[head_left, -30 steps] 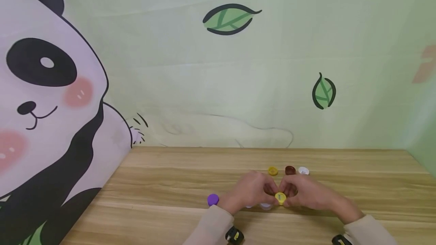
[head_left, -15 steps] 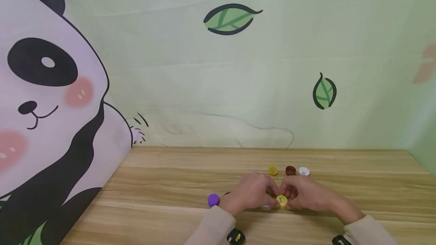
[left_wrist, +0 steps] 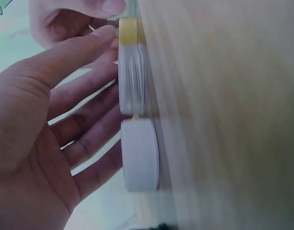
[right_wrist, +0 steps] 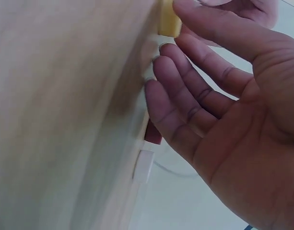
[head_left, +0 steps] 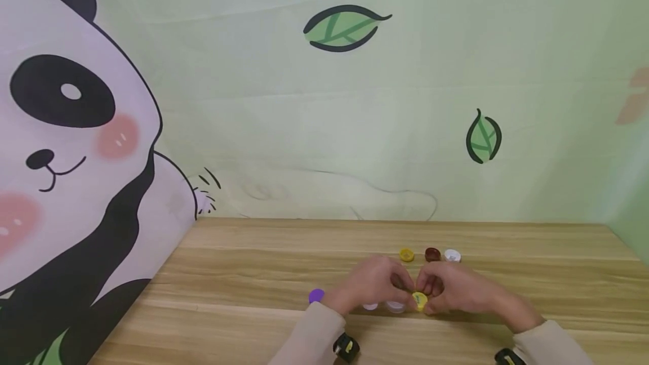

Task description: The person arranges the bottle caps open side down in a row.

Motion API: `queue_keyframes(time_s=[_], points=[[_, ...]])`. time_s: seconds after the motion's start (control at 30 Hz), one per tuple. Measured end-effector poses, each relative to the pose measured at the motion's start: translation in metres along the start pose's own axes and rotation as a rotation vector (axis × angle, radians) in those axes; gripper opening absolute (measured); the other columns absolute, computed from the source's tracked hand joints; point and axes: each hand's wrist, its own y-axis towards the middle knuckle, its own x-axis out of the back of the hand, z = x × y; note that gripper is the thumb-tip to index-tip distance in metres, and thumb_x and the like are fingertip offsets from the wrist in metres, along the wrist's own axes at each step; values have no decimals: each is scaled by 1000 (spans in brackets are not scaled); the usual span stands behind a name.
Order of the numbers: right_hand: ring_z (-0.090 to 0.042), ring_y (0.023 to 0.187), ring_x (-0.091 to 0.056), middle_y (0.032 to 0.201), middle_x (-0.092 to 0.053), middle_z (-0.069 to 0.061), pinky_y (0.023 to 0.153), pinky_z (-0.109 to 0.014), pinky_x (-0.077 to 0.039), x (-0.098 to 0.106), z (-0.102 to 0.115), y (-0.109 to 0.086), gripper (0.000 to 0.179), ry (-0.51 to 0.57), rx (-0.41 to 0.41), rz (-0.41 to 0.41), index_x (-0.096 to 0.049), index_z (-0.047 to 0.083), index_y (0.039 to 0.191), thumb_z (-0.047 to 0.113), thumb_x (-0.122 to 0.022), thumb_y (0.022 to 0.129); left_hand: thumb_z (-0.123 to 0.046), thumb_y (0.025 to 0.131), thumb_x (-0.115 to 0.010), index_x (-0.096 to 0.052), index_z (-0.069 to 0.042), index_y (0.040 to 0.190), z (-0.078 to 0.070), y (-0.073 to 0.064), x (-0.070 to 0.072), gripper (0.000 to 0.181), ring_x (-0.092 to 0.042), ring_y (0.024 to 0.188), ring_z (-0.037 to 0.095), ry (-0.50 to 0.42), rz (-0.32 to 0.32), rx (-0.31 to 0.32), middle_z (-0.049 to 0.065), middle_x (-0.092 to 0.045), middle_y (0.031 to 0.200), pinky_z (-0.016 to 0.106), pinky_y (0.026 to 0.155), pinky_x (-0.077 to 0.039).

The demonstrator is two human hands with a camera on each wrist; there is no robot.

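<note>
A yellow bottle cap (head_left: 419, 301) lies on the table between both hands, its printed top up. My left hand (head_left: 375, 281) pinches its left side with thumb and forefinger, while my right hand (head_left: 461, 289) does the same from the right. In the left wrist view, a pale ridged cap (left_wrist: 132, 79) stands beside the yellow one, then a smooth white cap (left_wrist: 141, 155). The left forearm partly covers a purple cap (head_left: 316, 295) at the row's left end. The right hand's other fingers curve loosely beside the cap in the right wrist view.
Farther back on the wooden table (head_left: 263, 263) lie a yellow cap (head_left: 407, 255), a dark red cap (head_left: 432, 254) and a white cap (head_left: 453, 255), hollow sides up. A cloth backdrop (head_left: 253, 128) with a panda and leaves rises behind the table.
The yellow cap between the hands has shifted slightly toward the person and to the right. Both hands stay nearly in place around it.
</note>
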Motion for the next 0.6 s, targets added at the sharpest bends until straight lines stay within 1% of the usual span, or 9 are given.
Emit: queue_keyframes(time_s=[0.07,0.1,0.23,0.3,0.37,0.5,0.6], points=[[-13,87,-63,96,-67,0,76,-27,-55,2,2,2,28,-14,-7,-24,-69,6,104,9,-88,84,-24,86,-91,-83,-15,98,4,1,2,17,-62,79,-9,-39,-25,15,-14,-76,91,11,74,-49],[-14,88,-63,97,-68,0,77,-28,-55,3,2,4,26,-25,-11,-42,-70,5,105,9,-87,85,-23,87,-90,-83,-14,99,5,2,3,17,-63,79,-8,-44,-46,18,-12,-77,91,12,74,-50],[-16,92,-66,100,-71,-1,80,-32,-58,7,3,11,21,-94,-5,-168,-70,3,106,8,-83,90,-20,89,-88,-81,-12,103,10,5,7,17,-66,83,-2,-50,-148,61,-8,-78,95,15,74,-51],[-19,94,-68,102,-72,-4,82,-37,-59,9,3,16,19,-116,-6,-228,-70,2,107,7,-82,92,-18,90,-87,-80,-11,107,11,7,7,20,-69,87,2,-47,-195,87,-5,-78,99,16,76,-52],[-24,96,-69,104,-73,-7,85,-42,-60,9,3,21,18,-129,-18,-271,-71,1,108,6,-81,93,-17,89,-87,-79,-9,111,12,10,7,25,-71,90,6,-53,-232,114,-2,-78,104,18,77,-53],[-35,104,-69,112,-74,-14,90,-51,-59,10,0,30,20,-160,-41,-309,-72,1,111,1,-79,93,-16,89,-86,-77,-9,120,14,16,7,33,-73,96,13,-39,-278,160,3,-78,112,22,82,-55],[-39,109,-68,115,-73,-16,92,-55,-57,10,-2,37,23,-187,-61,-321,-71,-1,114,0,-79,92,-16,90,-86,-76,-9,124,15,21,6,36,-74,98,15,-33,-286,192,5,-78,114,26,84,-56]])
